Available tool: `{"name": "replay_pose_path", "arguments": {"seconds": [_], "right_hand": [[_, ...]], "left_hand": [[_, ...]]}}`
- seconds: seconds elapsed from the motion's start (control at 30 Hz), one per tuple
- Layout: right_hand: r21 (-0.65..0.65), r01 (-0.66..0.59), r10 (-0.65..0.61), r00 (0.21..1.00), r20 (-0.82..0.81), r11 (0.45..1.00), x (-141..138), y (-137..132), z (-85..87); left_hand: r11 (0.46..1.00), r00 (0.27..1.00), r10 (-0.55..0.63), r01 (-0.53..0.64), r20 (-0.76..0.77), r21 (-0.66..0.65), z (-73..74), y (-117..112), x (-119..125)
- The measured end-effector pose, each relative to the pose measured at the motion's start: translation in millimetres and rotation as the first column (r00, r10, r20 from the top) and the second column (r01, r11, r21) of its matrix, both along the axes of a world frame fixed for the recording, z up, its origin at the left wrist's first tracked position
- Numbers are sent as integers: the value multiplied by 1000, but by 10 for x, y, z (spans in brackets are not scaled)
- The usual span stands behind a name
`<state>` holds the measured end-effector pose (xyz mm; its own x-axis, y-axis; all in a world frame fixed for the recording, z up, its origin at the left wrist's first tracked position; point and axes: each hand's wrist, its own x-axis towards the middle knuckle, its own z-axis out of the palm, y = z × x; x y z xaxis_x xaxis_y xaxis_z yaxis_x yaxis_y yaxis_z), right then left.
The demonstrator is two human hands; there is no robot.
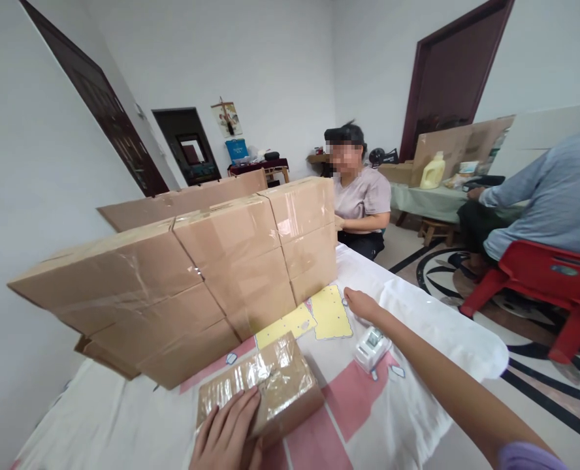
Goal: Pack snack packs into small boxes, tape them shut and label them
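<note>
A taped cardboard box (290, 385) lies on the patterned cloth in front of me. My left hand (228, 427) rests on its near left top, fingers stretched out and thumb by the near side. To the right, beyond the box, my right hand (361, 305) is closed low over the cloth beside a yellow printed patch (333, 313). Its fingertips point away, and whatever they may hold is hidden. Just nearer than that hand sits a small white device (371, 349) with a greyish window, apart from the box.
Stacked taped cartons (241, 261) form a wall along the table's far left, with a cardboard sheet (187, 199) behind. A person (363, 196) sits beyond the table. Another, in a blue shirt (554, 189), sits right on a red chair (549, 274). The white-covered table edge (496, 352) runs along the right.
</note>
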<state>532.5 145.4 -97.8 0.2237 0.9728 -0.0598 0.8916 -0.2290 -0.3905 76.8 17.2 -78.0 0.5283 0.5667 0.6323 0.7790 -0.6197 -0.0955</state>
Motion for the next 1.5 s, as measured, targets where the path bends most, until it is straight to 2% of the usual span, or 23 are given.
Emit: {"name": "replay_pose_path", "arguments": {"seconds": [0.2,0.3,0.47,0.6,0.73,0.87,0.93,1.0,1.07,1.23,1.33,1.43,1.5], "right_hand": [[26,11,-10,998,-59,1000,131,-29,-89],[47,-31,35,995,-92,998,188,-87,-117],[107,-136,149,981,-127,985,199,-205,-47],[195,-173,205,966,-155,965,144,-268,27],[302,-142,215,951,-223,943,59,-296,84],[397,-64,202,927,-317,916,-95,-390,155],[437,-27,221,890,-399,899,-216,-505,209],[484,5,277,814,-510,875,-357,-664,271],[505,50,331,698,-635,862,-494,-844,324],[419,222,337,329,-882,881,-731,-1166,327],[364,253,331,166,-929,896,-857,-1187,300],[287,319,300,9,-954,903,-1024,-1128,282],[242,384,281,-46,-959,891,-1142,-1079,244]], "left_hand": [[1000,1000,-7,7,-11,-19,28,-15,2],[999,1000,-7,7,-10,-35,36,-33,9],[998,1000,6,-7,-13,-55,65,-53,1],[999,999,-15,13,-49,-40,71,-35,-16],[1000,999,6,-7,-45,-14,54,1,-35],[998,990,-53,57,-134,27,93,65,-104],[995,986,-92,94,-142,12,134,91,-160],[992,987,-123,119,-105,-40,173,104,-222],[986,989,-140,135,-49,-98,204,105,-282],[981,988,-152,151,-1,-121,252,115,-359],[977,976,-202,196,-77,-86,291,126,-334],[970,965,-230,218,-123,-106,329,103,-271],[970,974,-209,194,-92,-148,340,72,-225]]}}
